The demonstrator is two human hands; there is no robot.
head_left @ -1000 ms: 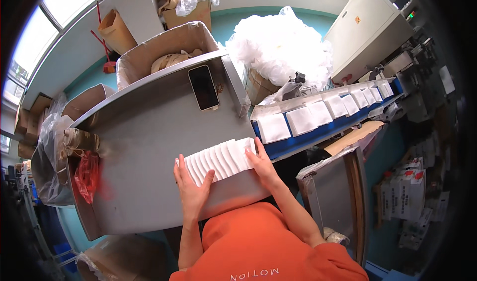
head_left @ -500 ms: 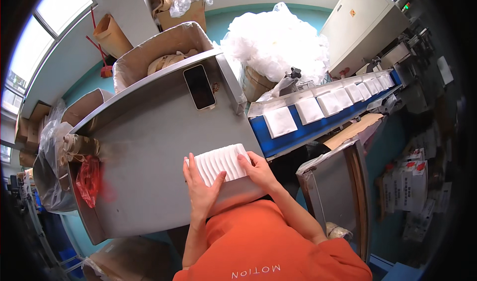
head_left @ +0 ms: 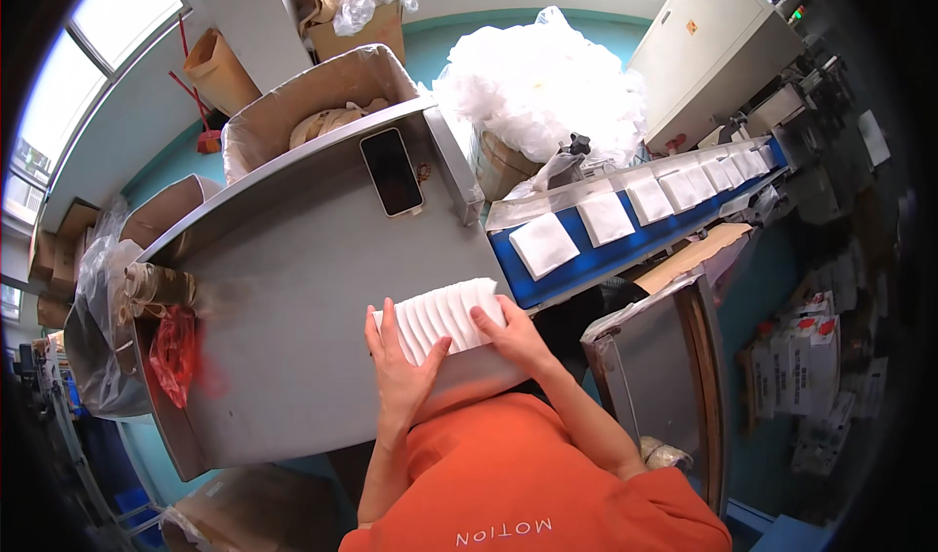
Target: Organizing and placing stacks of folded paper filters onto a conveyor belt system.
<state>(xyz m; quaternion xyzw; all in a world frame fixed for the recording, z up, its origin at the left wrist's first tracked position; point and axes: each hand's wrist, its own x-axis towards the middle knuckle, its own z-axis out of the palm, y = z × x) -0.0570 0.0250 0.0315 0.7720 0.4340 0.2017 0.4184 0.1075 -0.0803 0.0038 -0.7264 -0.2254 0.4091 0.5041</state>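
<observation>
Nearest is the orange shirt (head_left: 528, 479), and two bare arms reach out from it over the gray table (head_left: 293, 366). The left hand (head_left: 403, 364) is partly open, with its thumb stretched well away from its fingers. Its fingers go around the left end of a row of white pads (head_left: 435, 316), and its thumb lies on the near side, so one end of the row sits in between. The right hand (head_left: 516, 339) is bent around the other end. Its thumb presses on the row near the right end, and its fingers are at the far corner, partly hidden. Both hands hold the row between them. The pads are packed close side by side, with wavy edges, over the near right part of the table. I cannot tell if their bottoms touch it. Just past the right hand, a blue belt (head_left: 591, 262) runs away to the right with a line of flat white squares (head_left: 544, 246) on it. A red bag (head_left: 174, 357) is at the table's left edge. Farther up the table lies a black phone (head_left: 393, 171). Behind the table are a big box (head_left: 239, 142) and a heap of white plastic (head_left: 542, 88). A pale cabinet (head_left: 703, 49) stands farther back.
</observation>
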